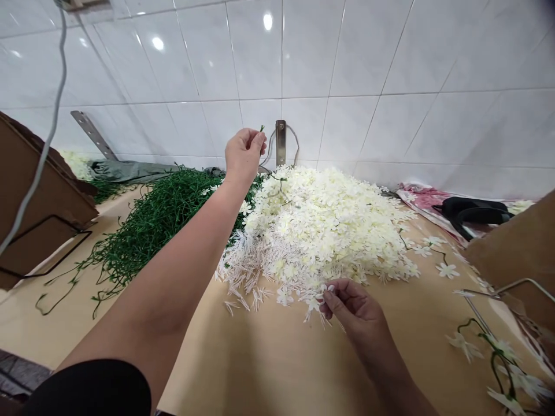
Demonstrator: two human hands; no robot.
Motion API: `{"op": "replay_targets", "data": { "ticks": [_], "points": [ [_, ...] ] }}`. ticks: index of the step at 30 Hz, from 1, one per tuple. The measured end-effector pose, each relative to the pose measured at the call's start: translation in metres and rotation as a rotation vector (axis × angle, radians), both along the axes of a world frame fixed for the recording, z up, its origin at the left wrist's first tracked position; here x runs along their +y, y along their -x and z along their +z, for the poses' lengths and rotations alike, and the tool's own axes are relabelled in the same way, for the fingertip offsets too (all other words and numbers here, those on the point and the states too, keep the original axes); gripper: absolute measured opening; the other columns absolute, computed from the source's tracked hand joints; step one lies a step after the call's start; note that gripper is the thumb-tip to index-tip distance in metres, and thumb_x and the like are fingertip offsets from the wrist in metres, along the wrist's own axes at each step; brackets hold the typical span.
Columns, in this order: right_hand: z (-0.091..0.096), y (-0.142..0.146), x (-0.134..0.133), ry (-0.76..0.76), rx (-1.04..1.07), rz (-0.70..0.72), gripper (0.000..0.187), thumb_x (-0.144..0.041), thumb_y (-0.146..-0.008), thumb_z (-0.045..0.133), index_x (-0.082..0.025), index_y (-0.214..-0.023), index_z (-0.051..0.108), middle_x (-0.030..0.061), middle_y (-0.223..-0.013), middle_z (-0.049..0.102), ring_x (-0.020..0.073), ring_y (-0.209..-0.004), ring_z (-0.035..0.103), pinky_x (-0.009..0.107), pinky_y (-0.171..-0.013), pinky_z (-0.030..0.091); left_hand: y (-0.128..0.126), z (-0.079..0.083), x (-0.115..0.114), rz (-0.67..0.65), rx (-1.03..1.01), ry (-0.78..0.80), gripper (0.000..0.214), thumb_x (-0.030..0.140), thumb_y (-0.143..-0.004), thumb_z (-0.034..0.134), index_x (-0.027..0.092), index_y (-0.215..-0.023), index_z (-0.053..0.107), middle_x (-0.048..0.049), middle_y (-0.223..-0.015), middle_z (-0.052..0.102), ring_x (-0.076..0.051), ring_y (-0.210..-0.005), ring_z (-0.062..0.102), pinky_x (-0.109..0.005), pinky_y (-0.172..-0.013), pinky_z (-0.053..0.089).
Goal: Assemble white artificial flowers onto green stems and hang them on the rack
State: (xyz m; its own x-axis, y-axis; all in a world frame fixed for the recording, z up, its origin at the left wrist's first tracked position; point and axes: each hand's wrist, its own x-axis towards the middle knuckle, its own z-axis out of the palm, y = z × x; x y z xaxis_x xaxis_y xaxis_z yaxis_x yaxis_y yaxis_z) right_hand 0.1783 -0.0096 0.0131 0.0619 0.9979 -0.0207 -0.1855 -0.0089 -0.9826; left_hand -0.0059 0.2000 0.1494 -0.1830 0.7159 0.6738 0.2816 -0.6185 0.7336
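Left hand (246, 153) raised in front of the tiled wall (355, 55), thumb and fingers pinched together on a green stem (262, 128); only its tip shows above the grip. How much stem hangs below the fingers is hard to make out against the clutter behind.

Right hand (353, 309) low, at the near edge of the white flower heap (338, 225). Fingers curled, thumb closed against them, a small white flower (326, 290) at the fingertips, its petals partly covered.

Green stem heap (165, 211) lies left of the white one, loose ends straying onto the tabletop (260, 364). Pale branching sprigs (251, 260) spill at the front, between the two.

Handling, by judgement: the flower looks nearly weightless, thin-petalled and soft, apt to crease or cling to its neighbours. Best taken at the centre, lightly, petals left free. The stem seems light too, slim and springy, likely plastic; knobbed ends may snag when drawn from the tangle. A pinch near one end should keep it steady. The sprigs look finer and stiffer, the easiest to bend or snap; their base seems the safer hold.
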Motion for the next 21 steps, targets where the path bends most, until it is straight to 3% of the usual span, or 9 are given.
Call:
{"op": "replay_targets", "data": {
  "ticks": [3,5,9,13,16,21],
  "points": [
    [-0.003,-0.004,0.0,0.007,0.047,-0.02,0.019,-0.033,-0.068,0.068,-0.019,-0.076,0.058,-0.0002,-0.062,0.06,0.0118,-0.056,0.055,0.025,-0.054,0.046,0.003,-0.013,-0.032,-0.027,-0.01,0.101,0.014,0.016,-0.082,0.048,0.018,-0.071,0.056,0.0007,-0.059,0.053,-0.007,-0.053,0.048,-0.02,-0.054,0.041],
    [-0.003,-0.006,0.0,0.009,0.079,-0.026,0.022,-0.032,-0.067,0.069,-0.019,-0.08,0.059,0.0014,-0.067,0.064,0.0126,-0.059,0.057,0.026,-0.056,0.047,0.001,-0.03,-0.065,-0.105,0.016,0.232,0.01,0.015,-0.081,0.05,0.018,-0.079,0.06,0.0005,-0.061,0.055,-0.007,-0.053,0.049,-0.02,-0.051,0.04],
    [0.001,-0.006,0.0,0.03,0.106,-0.01,0.023,-0.032,-0.065,0.071,-0.019,-0.079,0.058,0.0013,-0.067,0.065,0.0119,-0.056,0.057,0.025,-0.054,0.046,-0.009,-0.082,-0.132,-0.326,0.098,0.615,0.011,0.021,-0.078,0.052,0.017,-0.08,0.063,-0.0003,-0.061,0.058,-0.006,-0.045,0.041,-0.02,-0.044,0.034],
    [0.002,-0.003,-0.002,0.069,0.083,0.024,0.023,-0.033,-0.065,0.071,-0.019,-0.071,0.054,-0.0002,-0.06,0.061,0.0114,-0.053,0.055,0.024,-0.052,0.044,-0.022,-0.126,-0.172,-0.513,0.15,0.727,0.015,0.026,-0.078,0.05,0.015,-0.076,0.06,-0.0017,-0.069,0.062,-0.009,-0.056,0.049,-0.022,-0.055,0.04],
    [0.0,-0.002,-0.002,0.099,0.051,0.077,0.022,-0.034,-0.066,0.07,-0.018,-0.069,0.056,-0.0008,-0.06,0.059,0.0102,-0.055,0.052,0.024,-0.056,0.044,-0.027,-0.135,-0.184,-0.557,0.253,0.728,0.019,0.028,-0.079,0.046,0.015,-0.075,0.059,-0.0019,-0.069,0.061,-0.012,-0.066,0.053,-0.025,-0.064,0.041],
    [0.001,0.0,0.0,0.21,0.118,0.189,0.024,-0.037,-0.062,0.072,-0.018,-0.063,0.058,-0.0016,-0.063,0.057,0.0097,-0.059,0.052,0.025,-0.062,0.046,-0.03,-0.13,-0.189,-0.612,0.218,0.74,0.018,0.024,-0.081,0.043,0.016,-0.073,0.057,-0.0018,-0.072,0.061,-0.013,-0.069,0.055,-0.025,-0.067,0.042]
  ]
}}
